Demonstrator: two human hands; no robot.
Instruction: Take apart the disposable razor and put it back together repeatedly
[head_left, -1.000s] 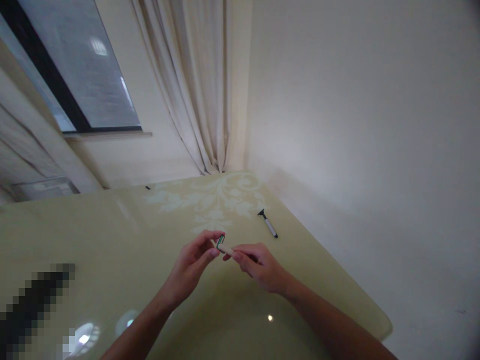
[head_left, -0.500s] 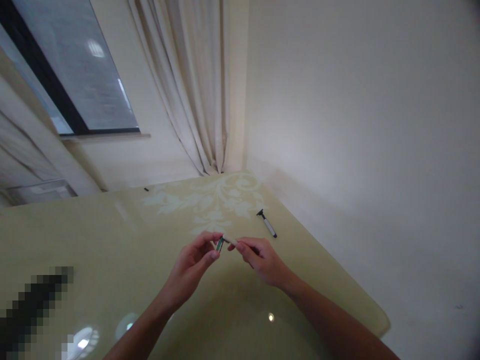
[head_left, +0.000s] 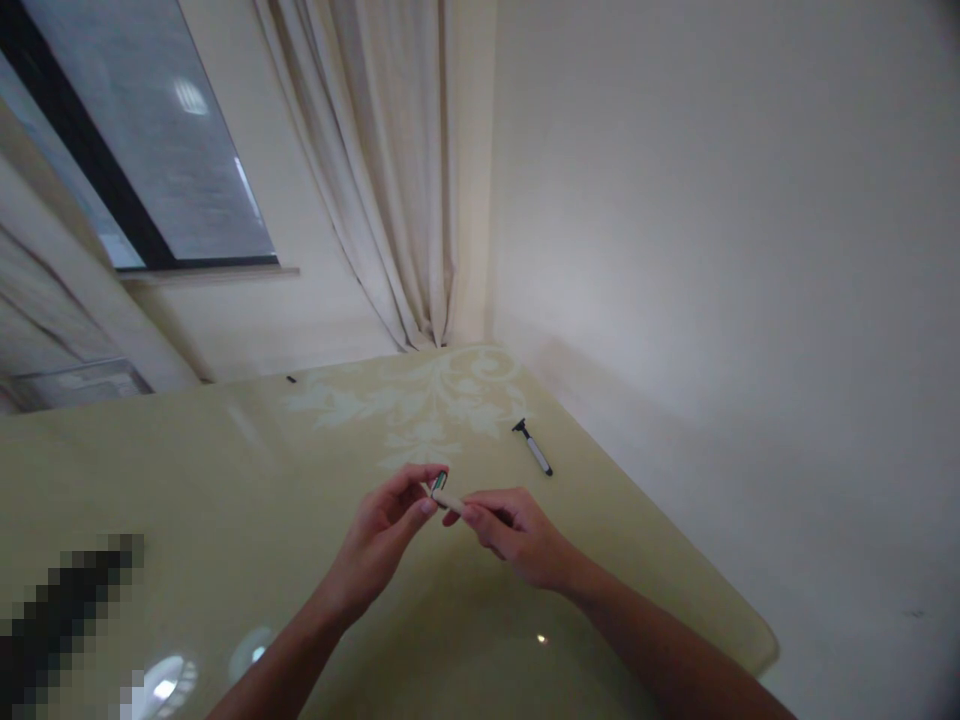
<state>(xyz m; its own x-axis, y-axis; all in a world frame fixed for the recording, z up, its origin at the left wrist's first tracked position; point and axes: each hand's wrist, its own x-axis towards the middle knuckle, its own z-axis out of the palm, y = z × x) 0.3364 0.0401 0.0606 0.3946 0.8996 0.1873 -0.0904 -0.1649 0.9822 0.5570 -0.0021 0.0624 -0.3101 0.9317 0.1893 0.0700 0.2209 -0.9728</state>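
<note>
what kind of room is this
Probably a room in a home: a window with a pale curtain beside it, and a glossy, leaf-patterned table in the corner.

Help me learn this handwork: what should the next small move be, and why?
Probably slide the pale stick lightly along the small green-and-dark piece: the left hand pinches that piece, and the right hand holds the stick with its tip there, though contact is unclear.

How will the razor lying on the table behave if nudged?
The razor will probably slide easily, since the table looks glossy. Its wide head should discourage rolling, and its straight handle suggests it is stiff.
</note>
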